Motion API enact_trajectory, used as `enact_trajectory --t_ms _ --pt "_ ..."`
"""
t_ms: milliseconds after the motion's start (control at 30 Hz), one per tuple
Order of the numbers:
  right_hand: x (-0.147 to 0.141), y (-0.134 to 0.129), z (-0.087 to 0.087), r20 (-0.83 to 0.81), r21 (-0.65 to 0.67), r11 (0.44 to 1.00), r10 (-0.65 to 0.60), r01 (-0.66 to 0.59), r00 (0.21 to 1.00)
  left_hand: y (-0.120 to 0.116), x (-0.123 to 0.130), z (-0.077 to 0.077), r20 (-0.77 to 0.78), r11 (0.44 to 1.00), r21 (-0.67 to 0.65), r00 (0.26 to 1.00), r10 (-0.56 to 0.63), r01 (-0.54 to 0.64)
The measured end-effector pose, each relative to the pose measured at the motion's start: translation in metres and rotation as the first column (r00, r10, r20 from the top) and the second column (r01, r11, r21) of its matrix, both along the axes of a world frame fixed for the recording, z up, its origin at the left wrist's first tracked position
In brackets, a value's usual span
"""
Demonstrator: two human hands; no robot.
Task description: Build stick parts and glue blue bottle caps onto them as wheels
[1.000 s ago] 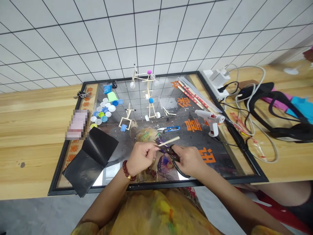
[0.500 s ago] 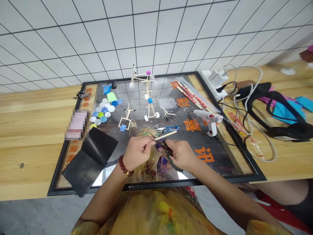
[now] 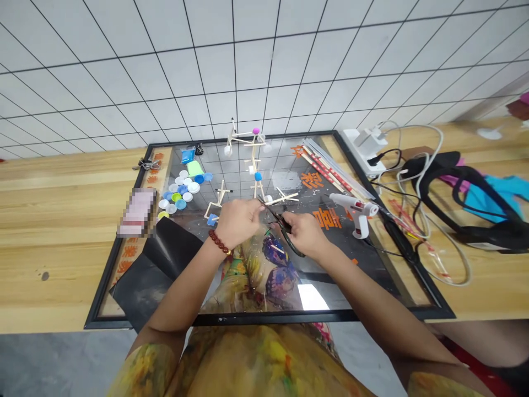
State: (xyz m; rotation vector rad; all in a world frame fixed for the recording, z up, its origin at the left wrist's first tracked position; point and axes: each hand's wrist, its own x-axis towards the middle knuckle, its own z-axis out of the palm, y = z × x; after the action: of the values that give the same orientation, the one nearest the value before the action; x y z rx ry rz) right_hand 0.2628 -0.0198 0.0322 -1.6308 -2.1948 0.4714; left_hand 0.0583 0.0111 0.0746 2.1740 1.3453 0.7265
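Observation:
My left hand (image 3: pixel 239 221), with a bead bracelet, pinches a thin wooden stick (image 3: pixel 291 196) that juts out to the right past its fingertips. My right hand (image 3: pixel 306 234) is closed round dark-handled scissors (image 3: pixel 296 249). Their blades reach up-left to the left fingertips, at the stick; whether they touch it I cannot tell. Just beyond my hands stands a stick model with a blue cap (image 3: pixel 258 176) and white caps as wheels. A smaller stick frame with a blue piece (image 3: pixel 212 219) lies by my left hand. One short pale bit (image 3: pixel 279 249) shows below the scissors.
A white glue gun (image 3: pixel 359 212) stands at right, near wrapped chopsticks (image 3: pixel 326 165). Bottle caps (image 3: pixel 181 204), a blurred phone (image 3: pixel 138 212) and a black sheet (image 3: pixel 144 286) are left. Cables (image 3: pixel 430 149), a power strip (image 3: pixel 351 144) and a black headset (image 3: pixel 467 220) lie right.
Both hands have moved up and away from me over the glass, carrying the stick and the scissors. The short pale bit now shows below them. The whole view has shifted slightly.

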Motion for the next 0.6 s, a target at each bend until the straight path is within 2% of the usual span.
enact_trajectory --t_ms 33,100,167,200,233,300,367,433,467,533,600 --pt "0.000 0.001 -0.004 -0.032 -0.002 1.000 -0.006 0.006 0.999 0.001 0.000 0.000 0.012 1.000 -0.009 1.000 -0.002 0.002" --pt "0.001 0.002 -0.008 -0.050 0.006 1.000 -0.016 0.017 0.999 0.005 -0.002 -0.001 0.142 0.980 -0.169 0.987 -0.080 0.104" --pt "0.001 0.001 -0.007 -0.012 0.025 0.999 -0.026 0.026 1.000 0.009 -0.004 -0.004 0.324 0.900 -0.353 0.936 -0.139 0.256" --pt "0.001 0.000 -0.005 0.013 0.034 0.999 -0.025 0.025 1.000 0.009 -0.004 -0.005 0.381 0.864 -0.405 0.914 -0.137 0.299" --pt "0.000 -0.001 -0.003 0.030 0.042 0.999 -0.020 0.019 0.999 0.009 -0.004 -0.005 0.404 0.854 -0.423 0.907 -0.121 0.303" --pt "-0.002 -0.002 0.002 0.021 0.047 0.999 -0.004 0.003 1.000 0.005 -0.001 -0.004 0.367 0.906 -0.357 0.926 -0.088 0.227" --pt "-0.003 -0.003 0.003 -0.032 0.038 0.999 0.014 -0.013 0.999 -0.001 0.001 -0.001 0.281 0.976 -0.179 0.957 -0.072 0.126" --pt "-0.002 -0.004 0.000 -0.077 0.024 1.000 0.017 -0.015 0.997 -0.005 0.003 0.002 0.210 0.998 -0.017 0.976 -0.051 0.055" --pt "0.000 -0.005 -0.001 -0.087 0.019 1.000 0.013 -0.012 0.996 -0.006 0.003 0.004 0.198 0.999 0.001 0.979 -0.047 0.048" --pt "0.003 -0.005 -0.002 -0.072 0.023 1.000 -0.001 0.003 0.997 -0.004 0.002 0.004 0.241 0.986 -0.124 0.967 -0.077 0.109" --pt "0.004 -0.005 0.000 -0.005 0.037 0.999 -0.020 0.020 1.000 0.000 0.001 0.001 0.316 0.928 -0.307 0.942 -0.110 0.212"
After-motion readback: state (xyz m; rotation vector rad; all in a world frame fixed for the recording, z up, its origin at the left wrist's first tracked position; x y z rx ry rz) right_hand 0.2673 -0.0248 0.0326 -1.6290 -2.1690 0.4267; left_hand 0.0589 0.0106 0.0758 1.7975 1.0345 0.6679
